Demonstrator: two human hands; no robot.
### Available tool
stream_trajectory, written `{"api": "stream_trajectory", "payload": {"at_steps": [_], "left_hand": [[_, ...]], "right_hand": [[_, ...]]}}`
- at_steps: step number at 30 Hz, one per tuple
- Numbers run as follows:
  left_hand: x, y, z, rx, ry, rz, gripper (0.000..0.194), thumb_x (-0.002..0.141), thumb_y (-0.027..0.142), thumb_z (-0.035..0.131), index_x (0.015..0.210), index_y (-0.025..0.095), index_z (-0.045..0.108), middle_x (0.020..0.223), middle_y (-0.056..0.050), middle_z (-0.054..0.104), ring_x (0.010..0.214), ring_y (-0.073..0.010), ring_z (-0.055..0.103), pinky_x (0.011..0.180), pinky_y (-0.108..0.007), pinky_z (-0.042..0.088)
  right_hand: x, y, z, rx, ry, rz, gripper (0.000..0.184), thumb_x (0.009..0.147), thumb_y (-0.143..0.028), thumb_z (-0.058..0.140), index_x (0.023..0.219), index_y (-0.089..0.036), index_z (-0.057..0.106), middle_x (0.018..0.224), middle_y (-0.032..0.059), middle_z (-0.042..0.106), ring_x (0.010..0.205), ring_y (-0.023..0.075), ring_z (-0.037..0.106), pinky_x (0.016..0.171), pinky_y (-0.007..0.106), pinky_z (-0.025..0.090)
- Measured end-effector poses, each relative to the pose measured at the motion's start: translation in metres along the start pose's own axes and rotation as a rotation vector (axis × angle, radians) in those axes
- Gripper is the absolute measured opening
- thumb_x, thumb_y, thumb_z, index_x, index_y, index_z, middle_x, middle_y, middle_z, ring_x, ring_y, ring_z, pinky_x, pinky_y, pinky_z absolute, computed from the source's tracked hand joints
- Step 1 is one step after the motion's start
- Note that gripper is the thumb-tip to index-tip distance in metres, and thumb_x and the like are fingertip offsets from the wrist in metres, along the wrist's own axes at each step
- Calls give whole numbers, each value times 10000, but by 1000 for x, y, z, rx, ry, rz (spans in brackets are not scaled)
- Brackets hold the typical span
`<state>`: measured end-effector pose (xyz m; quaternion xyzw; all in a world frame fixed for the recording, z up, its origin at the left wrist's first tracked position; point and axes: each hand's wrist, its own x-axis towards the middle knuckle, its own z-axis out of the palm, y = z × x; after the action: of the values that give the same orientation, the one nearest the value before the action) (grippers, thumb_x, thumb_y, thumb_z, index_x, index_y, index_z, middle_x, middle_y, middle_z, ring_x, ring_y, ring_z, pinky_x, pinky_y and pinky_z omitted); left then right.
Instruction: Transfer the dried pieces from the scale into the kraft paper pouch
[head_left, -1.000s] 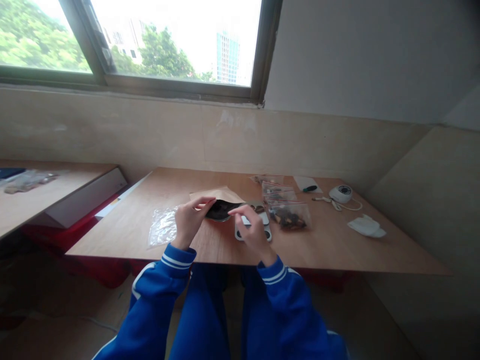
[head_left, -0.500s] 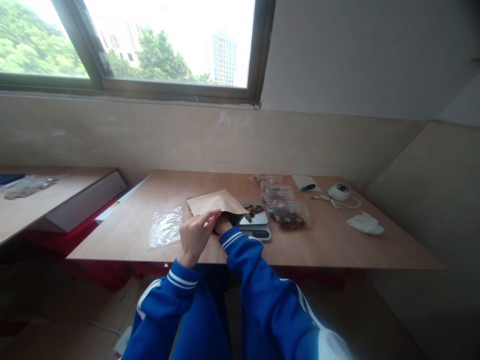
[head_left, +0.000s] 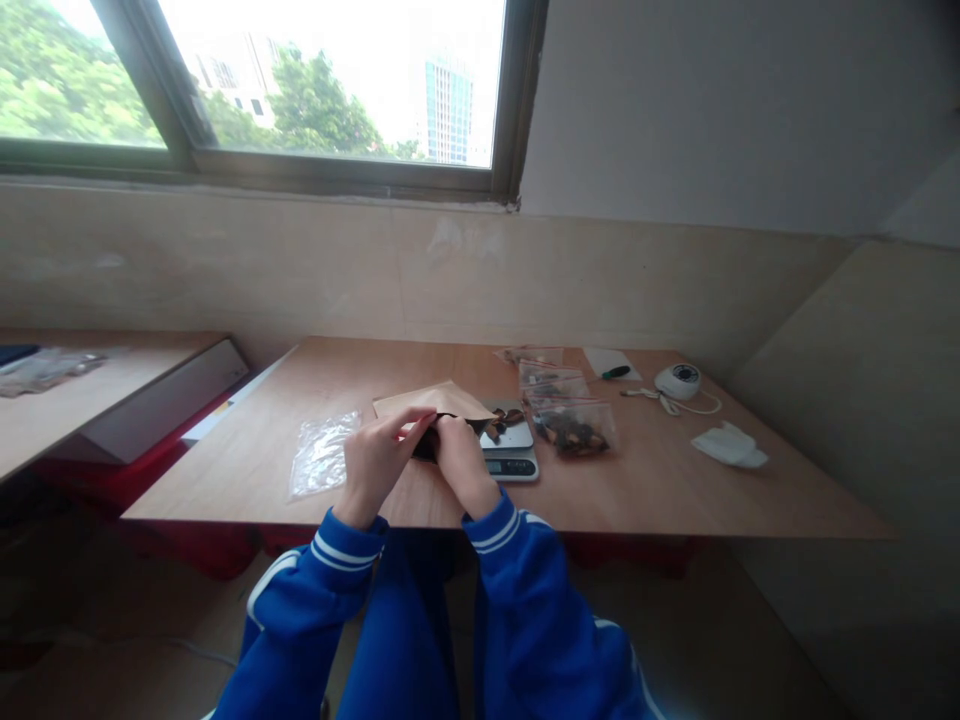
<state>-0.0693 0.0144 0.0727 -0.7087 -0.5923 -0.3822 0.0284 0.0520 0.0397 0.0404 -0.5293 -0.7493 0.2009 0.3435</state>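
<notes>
A tan paper bag (head_left: 439, 398) lies on the table with its dark mouth toward me. My left hand (head_left: 375, 455) pinches the near edge of that mouth. Close beside it, my right hand (head_left: 461, 460) has its fingers closed at the same opening; its fingertips are partly hidden. Just right of the bag stands a white kitchen scale (head_left: 514, 467), its plate partly covered by the bag. Dark brown dried pieces, like sliced mushrooms (head_left: 501, 424), rest on the plate.
Several zip bags of dark dried pieces (head_left: 574, 428) lie right of the scale. A crumpled clear plastic bag (head_left: 324, 455) is at left. Further right are a green-handled screwdriver (head_left: 616, 372), a white camera (head_left: 677, 381) with a cable and a white tissue (head_left: 729, 446).
My right hand has drawn out of the bag, back to its mouth. My left hand has shifted slightly left, still pinching the edge. The bag's opening sits a little lower.
</notes>
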Motion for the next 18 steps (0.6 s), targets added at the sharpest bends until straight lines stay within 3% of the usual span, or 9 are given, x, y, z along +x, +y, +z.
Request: {"api": "stream_trajectory", "payload": {"at_steps": [4, 9, 11, 14, 15, 18], "left_hand": [[9, 1, -7, -17, -27, -44, 201, 838, 425, 593, 913, 320, 748, 687, 24, 723, 615, -142, 655, 563, -212, 382], [16, -9, -10, -9, -2, -115, 236, 834, 464, 579, 925, 322, 744, 632, 26, 701, 587, -153, 640, 536, -222, 356], [17, -13, -11, 3, 26, -147, 261, 824, 497, 575, 920, 323, 745, 597, 25, 683, 579, -161, 634, 529, -227, 345], [18, -18, -10, -8, 47, -170, 284, 809, 531, 578, 917, 328, 744, 587, 24, 673, 586, -166, 636, 531, -229, 344], [18, -19, -10, -15, 49, -172, 283, 806, 533, 581, 914, 330, 744, 587, 24, 674, 582, -165, 635, 532, -230, 344], [16, -20, -7, -29, 47, -163, 277, 805, 533, 584, 912, 334, 743, 589, 29, 679, 563, -159, 628, 527, -231, 345]], "right_hand": [[-15, -19, -33, 28, 7, -24, 265, 873, -115, 505, 986, -208, 726, 981, 83, 740, 900, 264, 690, 815, 364, 512], [-45, -15, -67, 385, 147, -167, 214, 852, -212, 597, 1022, -276, 710, 1062, -6, 724, 1000, 191, 664, 938, 333, 494], [-55, 7, -76, 534, 195, -121, 190, 836, -267, 624, 1003, -254, 713, 1057, 11, 724, 1023, 195, 657, 945, 343, 500], [-63, 57, -80, 659, 323, 63, 230, 781, -333, 671, 968, -207, 714, 1028, 56, 731, 978, 224, 677, 902, 379, 532], [-63, 75, -79, 656, 399, 118, 256, 773, -349, 670, 976, -198, 709, 1027, 67, 731, 961, 229, 683, 896, 393, 534], [-62, 120, -73, 498, 444, 179, 294, 762, -364, 653, 976, -170, 705, 1029, 100, 727, 963, 249, 678, 908, 425, 520]]}}
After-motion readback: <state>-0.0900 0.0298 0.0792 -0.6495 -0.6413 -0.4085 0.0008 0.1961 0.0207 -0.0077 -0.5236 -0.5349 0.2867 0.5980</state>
